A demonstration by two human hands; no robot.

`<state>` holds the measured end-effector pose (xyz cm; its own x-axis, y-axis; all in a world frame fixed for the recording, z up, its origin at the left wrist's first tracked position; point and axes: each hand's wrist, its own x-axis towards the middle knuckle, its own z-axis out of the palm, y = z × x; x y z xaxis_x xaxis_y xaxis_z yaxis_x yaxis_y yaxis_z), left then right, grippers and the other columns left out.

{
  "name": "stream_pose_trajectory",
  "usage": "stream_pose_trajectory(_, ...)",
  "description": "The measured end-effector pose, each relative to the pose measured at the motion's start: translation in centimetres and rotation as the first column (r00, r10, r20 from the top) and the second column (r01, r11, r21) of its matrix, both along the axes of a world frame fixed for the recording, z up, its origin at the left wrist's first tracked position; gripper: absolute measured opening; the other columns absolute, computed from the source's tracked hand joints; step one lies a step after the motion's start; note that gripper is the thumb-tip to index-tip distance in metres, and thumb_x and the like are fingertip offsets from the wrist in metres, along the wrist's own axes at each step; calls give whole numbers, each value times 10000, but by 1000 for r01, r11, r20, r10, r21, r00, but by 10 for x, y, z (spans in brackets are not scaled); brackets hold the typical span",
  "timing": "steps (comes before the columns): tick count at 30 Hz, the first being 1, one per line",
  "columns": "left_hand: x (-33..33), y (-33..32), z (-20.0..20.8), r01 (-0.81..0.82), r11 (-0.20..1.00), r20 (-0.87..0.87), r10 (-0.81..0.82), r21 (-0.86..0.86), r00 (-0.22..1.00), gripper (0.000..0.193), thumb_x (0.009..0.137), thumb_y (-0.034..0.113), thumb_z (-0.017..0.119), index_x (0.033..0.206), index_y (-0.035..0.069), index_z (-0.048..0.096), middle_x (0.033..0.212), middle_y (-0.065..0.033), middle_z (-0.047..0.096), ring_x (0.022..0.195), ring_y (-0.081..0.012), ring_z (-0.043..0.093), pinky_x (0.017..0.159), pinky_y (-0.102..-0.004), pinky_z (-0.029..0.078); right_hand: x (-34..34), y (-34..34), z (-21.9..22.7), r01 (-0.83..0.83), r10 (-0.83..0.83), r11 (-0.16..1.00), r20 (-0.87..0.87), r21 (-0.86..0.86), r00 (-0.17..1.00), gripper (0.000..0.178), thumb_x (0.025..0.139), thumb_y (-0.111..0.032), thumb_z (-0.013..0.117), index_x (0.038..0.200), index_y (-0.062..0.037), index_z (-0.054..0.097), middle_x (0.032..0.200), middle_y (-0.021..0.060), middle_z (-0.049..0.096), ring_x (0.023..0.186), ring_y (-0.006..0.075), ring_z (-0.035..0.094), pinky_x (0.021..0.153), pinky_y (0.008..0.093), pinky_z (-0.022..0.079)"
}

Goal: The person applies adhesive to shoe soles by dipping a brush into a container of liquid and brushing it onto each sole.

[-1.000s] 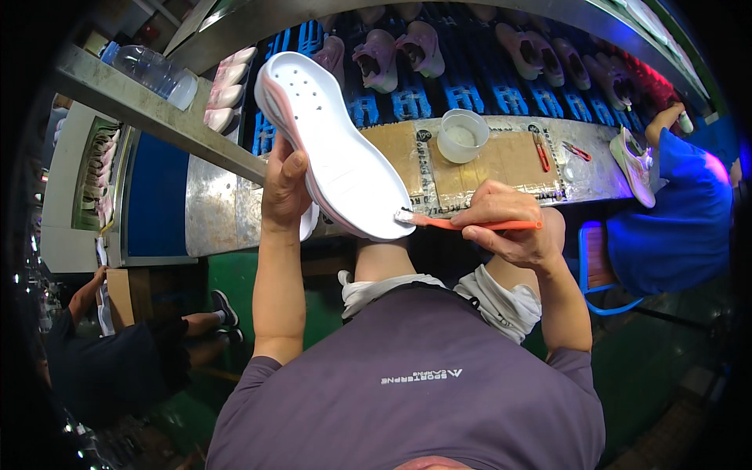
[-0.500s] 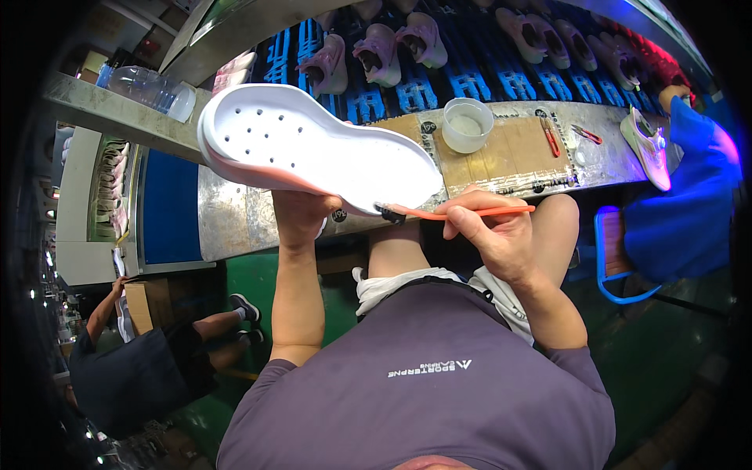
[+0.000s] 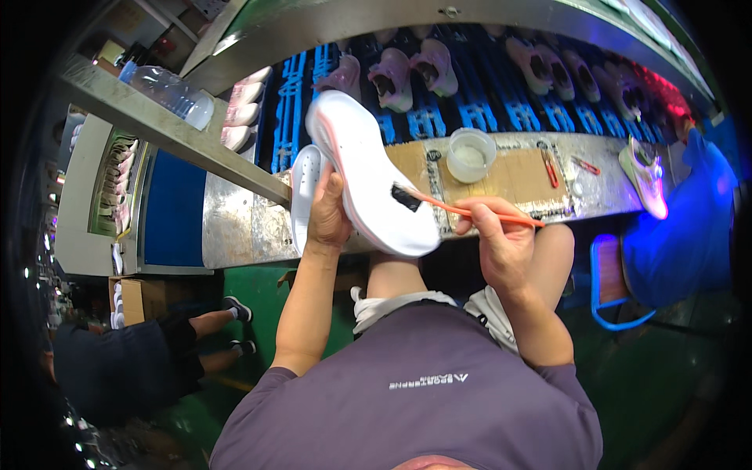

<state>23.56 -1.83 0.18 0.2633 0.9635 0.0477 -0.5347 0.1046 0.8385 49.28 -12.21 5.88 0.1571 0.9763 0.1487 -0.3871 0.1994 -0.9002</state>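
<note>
A white shoe sole (image 3: 374, 176) with a pink edge is gripped by my left hand (image 3: 329, 215), the thumb along its side. A second white sole (image 3: 306, 192) with small holes shows just left of that hand; whether the fingers hold it too, I cannot tell. My right hand (image 3: 501, 239) pinches the orange handle of a brush (image 3: 446, 207). Its black bristles lie on or just over the inner face of the first sole. Beyond the brush, a translucent plastic cup (image 3: 471, 157) with whitish contents stands on cardboard.
The metal bench (image 3: 235, 219) carries taped cardboard (image 3: 509, 180), two red-handled tools (image 3: 551, 168) and a light shoe (image 3: 644, 176) at the right. Behind it runs a blue rack (image 3: 427, 121) with pink shoes. A metal beam (image 3: 180, 137) crosses at left. People are on both sides.
My left hand has turned the sole from lying crosswise to pointing away from me, baring the second sole. The brush has moved from the sole's near edge onto its inner face.
</note>
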Motion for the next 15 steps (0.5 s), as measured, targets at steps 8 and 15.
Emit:
stream_pose_trajectory(8,-35,-46,-46,-105,832,-25,108,-544,994,534,1084,245,527,1540,-25,463,1435,-164,630,1294,-274,643,1100,-423,520,38,4,-28,165,-162,984,43,-66,986,216,1064,-118,638,1140,53,747,876,71,735,836,123,668,832,263,501)
stream_pose_trajectory(15,-70,-47,34,150,931,-302,-256,-334,918,649,997,225,671,1527,-81,458,1344,-155,682,1204,-219,683,1061,-363,540,66,1,-52,252,-252,963,14,-97,968,240,1078,-163,634,1153,44,729,894,57,699,851,125,639,836,259,493)
